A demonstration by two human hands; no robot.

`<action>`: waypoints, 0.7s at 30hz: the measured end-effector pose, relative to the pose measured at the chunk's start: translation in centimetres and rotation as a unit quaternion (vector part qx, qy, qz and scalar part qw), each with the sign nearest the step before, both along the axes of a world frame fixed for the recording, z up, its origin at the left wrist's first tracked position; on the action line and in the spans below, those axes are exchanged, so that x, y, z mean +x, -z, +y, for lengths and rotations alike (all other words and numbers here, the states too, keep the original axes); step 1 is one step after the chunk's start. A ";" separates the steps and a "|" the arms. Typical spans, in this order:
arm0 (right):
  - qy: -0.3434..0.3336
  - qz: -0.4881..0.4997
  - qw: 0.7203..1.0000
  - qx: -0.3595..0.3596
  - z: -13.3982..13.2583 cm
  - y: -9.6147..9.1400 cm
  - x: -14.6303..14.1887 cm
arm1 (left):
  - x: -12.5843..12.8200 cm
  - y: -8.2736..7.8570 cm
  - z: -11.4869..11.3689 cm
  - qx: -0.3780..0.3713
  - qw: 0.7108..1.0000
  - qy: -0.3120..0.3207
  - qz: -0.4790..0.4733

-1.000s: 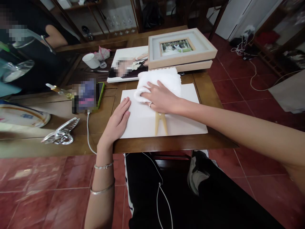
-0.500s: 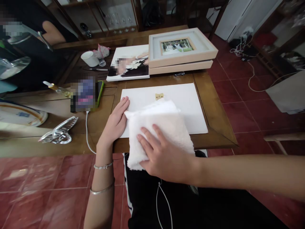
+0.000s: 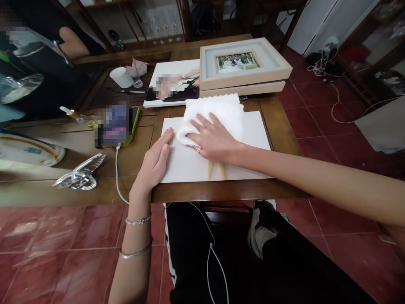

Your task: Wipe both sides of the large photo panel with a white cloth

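A white fluffy cloth (image 3: pixel 218 103) lies across the far half of a flat white panel (image 3: pixel 180 166) on the wooden table. My right hand (image 3: pixel 213 137) presses on the cloth and holds it, the fingers spread over its top and the cloth bunched at the left edge. Two pale yellow legs of a piece (image 3: pixel 209 169) on the panel stick out from under that hand; its upper part is covered. Along the panel's left edge rests my left hand (image 3: pixel 156 158), open, fingers stretched out and holding nothing.
Behind the panel are stacked picture frames (image 3: pixel 275 69) and a photo print (image 3: pixel 190 98). To the left lie a phone (image 3: pixel 134 120) on a white cable, a clear hair claw (image 3: pixel 80 173), a dropper (image 3: pixel 76 116) and a white cup (image 3: pixel 121 78). Another person's arm (image 3: pixel 74 42) is at the far left.
My right hand has slid the cloth away from me, from the panel's near edge to its far edge. The yellow legs now show. My left hand stays at the panel's left edge.
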State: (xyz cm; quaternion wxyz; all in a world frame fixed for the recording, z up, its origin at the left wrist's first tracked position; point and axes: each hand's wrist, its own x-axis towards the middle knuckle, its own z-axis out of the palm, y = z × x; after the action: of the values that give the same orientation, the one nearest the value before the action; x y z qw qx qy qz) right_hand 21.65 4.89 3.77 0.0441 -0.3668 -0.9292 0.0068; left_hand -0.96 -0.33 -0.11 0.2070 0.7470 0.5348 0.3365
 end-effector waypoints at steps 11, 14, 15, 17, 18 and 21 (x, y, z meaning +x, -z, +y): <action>-0.300 0.020 0.949 0.097 -8.0 -1.0 -1.1 | 0.4 -0.6 -0.8 0.081 0.994 -0.012 -0.074; -0.319 0.024 0.942 0.103 -9.5 -1.7 0.4 | 0.5 -0.6 -0.8 0.056 0.996 -0.026 -0.066; -0.310 0.021 0.946 0.091 -9.6 -2.0 0.9 | 0.5 -0.4 -0.8 0.048 0.997 -0.029 -0.051; -0.275 0.006 0.960 0.057 -9.3 -2.5 1.8 | 0.3 -0.1 -0.5 0.032 0.999 -0.033 -0.011; -0.250 -0.004 0.967 0.039 -8.9 -2.6 2.2 | 0.3 0.1 -0.4 0.025 0.999 -0.031 0.007; -0.163 -0.022 0.986 -0.004 -6.5 -2.6 2.9 | 0.1 0.5 -0.1 0.017 0.999 -0.025 0.027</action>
State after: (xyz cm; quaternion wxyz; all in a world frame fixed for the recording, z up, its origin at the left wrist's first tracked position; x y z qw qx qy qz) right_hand 24.52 -1.58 6.38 0.0205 -0.2102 -0.9774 0.0092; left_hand -0.90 -0.39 -0.60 0.1715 0.7458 0.5524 0.3305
